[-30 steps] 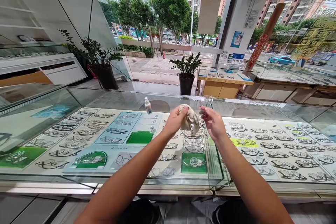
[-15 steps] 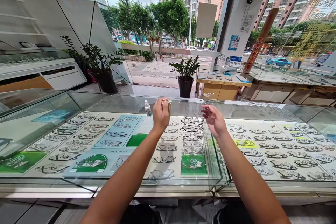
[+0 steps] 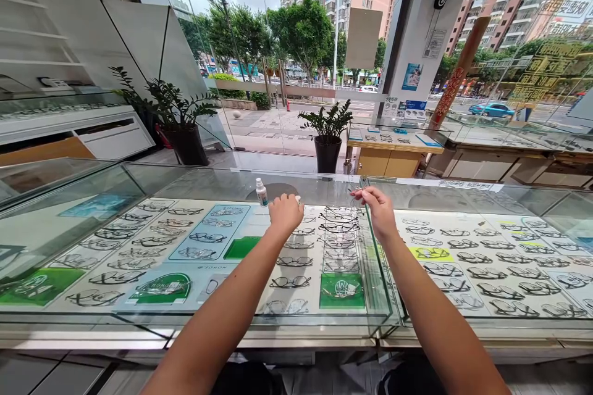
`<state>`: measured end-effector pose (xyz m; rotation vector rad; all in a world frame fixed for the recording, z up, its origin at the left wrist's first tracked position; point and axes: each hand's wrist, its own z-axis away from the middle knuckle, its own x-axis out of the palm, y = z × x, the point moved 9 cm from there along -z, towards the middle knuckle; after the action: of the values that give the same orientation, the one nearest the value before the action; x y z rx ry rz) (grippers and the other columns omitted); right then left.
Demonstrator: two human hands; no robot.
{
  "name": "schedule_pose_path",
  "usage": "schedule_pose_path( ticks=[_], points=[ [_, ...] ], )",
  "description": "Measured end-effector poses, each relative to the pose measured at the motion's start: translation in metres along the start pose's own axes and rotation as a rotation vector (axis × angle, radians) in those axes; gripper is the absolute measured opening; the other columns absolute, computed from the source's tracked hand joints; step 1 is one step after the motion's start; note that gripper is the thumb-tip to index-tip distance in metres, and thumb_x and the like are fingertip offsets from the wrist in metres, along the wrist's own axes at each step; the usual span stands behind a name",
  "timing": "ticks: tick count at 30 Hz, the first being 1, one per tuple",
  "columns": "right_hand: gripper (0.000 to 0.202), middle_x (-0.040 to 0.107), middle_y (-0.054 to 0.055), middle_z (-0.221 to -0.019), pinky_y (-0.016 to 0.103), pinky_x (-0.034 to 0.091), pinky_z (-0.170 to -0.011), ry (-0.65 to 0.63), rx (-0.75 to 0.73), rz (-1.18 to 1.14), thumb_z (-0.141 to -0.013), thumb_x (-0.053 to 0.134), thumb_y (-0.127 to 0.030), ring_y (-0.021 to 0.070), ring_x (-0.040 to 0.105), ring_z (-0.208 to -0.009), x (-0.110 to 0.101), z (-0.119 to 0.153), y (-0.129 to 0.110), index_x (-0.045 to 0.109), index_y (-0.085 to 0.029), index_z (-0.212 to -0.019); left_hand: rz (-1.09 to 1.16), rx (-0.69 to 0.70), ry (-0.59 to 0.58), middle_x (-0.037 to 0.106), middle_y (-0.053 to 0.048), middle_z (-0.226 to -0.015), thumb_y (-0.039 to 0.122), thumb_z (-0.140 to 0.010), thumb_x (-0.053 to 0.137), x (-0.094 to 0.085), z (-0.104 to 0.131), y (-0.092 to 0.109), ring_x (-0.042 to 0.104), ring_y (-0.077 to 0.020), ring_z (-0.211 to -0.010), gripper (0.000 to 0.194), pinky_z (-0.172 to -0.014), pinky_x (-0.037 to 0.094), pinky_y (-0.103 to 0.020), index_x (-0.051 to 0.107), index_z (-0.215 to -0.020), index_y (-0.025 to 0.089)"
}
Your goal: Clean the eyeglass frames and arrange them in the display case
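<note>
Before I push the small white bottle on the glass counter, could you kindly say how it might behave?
The bottle stands tall and narrow, so it could tip. On the smooth-looking glass counter, it may also slide.

Left hand (image 3: 286,214), right hand (image 3: 380,213), forearms (image 3: 237,281) bare; dark clothing (image 3: 250,378) below.

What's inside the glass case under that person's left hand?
Inside the glass case, rows of eyeglasses are laid out, with green cards among them. The left hand and left forearm cover a strip, so whatever lies behind them can't be seen.
</note>
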<state>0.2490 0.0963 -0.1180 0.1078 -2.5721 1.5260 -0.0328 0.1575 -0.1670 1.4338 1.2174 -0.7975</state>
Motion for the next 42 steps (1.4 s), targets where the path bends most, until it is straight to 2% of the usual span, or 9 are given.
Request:
schedule_pose_path(
  ticks=[3,7,9,11,17,24,33,36,42],
  points=[
    [0.021,0.081,0.006,-0.096,0.039,0.052,-0.088,-0.016,-0.034,0.038,-0.092,0.071,-0.044,0.025,0.069,-0.096,0.004,0.002,-0.007,0.079,-0.025,-0.086,-0.008,0.011,0.066,0.055,-0.033,-0.156,0.037,-0.1,0.059,-0.004,0.002,0.004,0.052,-0.051,-0.144,0.052,-0.114,0.042,-0.064,0.062,-0.141,0.005],
    [0.021,0.079,0.005,-0.092,0.041,0.054,-0.092,-0.064,-0.066,0.044,-0.094,0.07,-0.043,0.0249,0.07,-0.095,0.009,0.004,-0.015,0.079,-0.026,-0.084,0.244,0.265,0.447,0.034,-0.029,-0.174,0.039,-0.105,0.05,-0.042,0.022,0.032,0.036,-0.0435,-0.16,0.066,-0.123,0.033,-0.064,0.039,-0.163,0.01],
    [0.022,0.079,0.005,-0.09,0.04,0.054,-0.091,-0.099,-0.071,0.047,-0.095,0.07,-0.043,0.0245,0.07,-0.093,0.011,0.005,-0.017,0.079,-0.026,-0.084,0.394,0.452,0.638,0.037,-0.026,-0.173,0.039,-0.104,0.053,-0.063,0.043,0.047,0.039,-0.0387,-0.16,0.068,-0.124,0.034,-0.062,0.034,-0.166,0.017],
    [0.023,0.078,0.004,-0.086,0.039,0.054,-0.087,-0.142,-0.056,0.053,-0.095,0.071,-0.043,0.0237,0.069,-0.089,0.013,0.006,-0.017,0.078,-0.025,-0.081,0.464,0.614,0.732,0.041,-0.024,-0.171,0.043,-0.101,0.061,-0.075,0.064,0.06,0.043,-0.037,-0.157,0.076,-0.123,0.036,-0.059,0.031,-0.167,0.021],
    [0.024,0.075,0.004,-0.076,0.035,0.051,-0.073,-0.326,0.076,-0.004,-0.09,0.074,-0.04,0.0197,0.063,-0.072,0.025,0.009,-0.01,0.079,-0.023,-0.075,0.473,0.828,0.708,0.064,-0.02,-0.151,0.057,-0.093,0.075,-0.085,0.096,0.087,0.058,-0.0366,-0.142,0.085,-0.118,0.041,-0.051,0.041,-0.163,0.022],
    [0.023,0.073,0.004,-0.068,0.033,0.047,-0.068,-0.399,0.197,-0.045,-0.085,0.075,-0.038,0.0185,0.061,-0.067,0.032,0.014,-0.006,0.077,-0.021,-0.071,0.472,0.814,0.716,0.076,-0.014,-0.122,0.059,-0.093,0.076,-0.091,0.102,0.089,0.069,-0.0323,-0.115,0.061,-0.102,0.045,-0.045,0.063,-0.139,0.021],
    [0.027,0.075,0.006,-0.068,0.033,0.048,-0.063,-0.361,0.247,-0.022,-0.086,0.07,-0.041,0.0185,0.06,-0.062,0.029,0.013,-0.002,0.076,-0.02,-0.071,0.529,0.7,0.598,0.078,-0.011,-0.116,0.058,-0.093,0.074,-0.09,0.099,0.09,0.069,-0.0311,-0.11,0.049,-0.098,0.047,-0.046,0.068,-0.128,0.024],
    [0.031,0.079,0.007,-0.081,0.035,0.051,-0.068,-0.239,0.146,0.013,-0.091,0.065,-0.049,0.02,0.064,-0.067,0.021,0.01,-0.013,0.078,-0.021,-0.085,0.578,0.665,0.623,0.077,-0.011,-0.117,0.056,-0.095,0.074,-0.094,0.099,0.087,0.07,-0.0291,-0.108,0.048,-0.097,0.051,-0.045,0.067,-0.13,0.024],
    [0.042,0.073,0.01,-0.125,0.045,0.052,-0.092,0.118,-0.316,0.436,-0.09,0.077,-0.051,0.0286,0.067,-0.106,0.006,0.025,-0.057,0.069,-0.027,-0.124,0.707,0.492,0.803,0.074,-0.011,-0.115,0.055,-0.093,0.078,-0.109,0.095,0.062,0.07,-0.0261,-0.102,0.053,-0.095,0.057,-0.044,0.066,-0.132,0.021]
  ],
)
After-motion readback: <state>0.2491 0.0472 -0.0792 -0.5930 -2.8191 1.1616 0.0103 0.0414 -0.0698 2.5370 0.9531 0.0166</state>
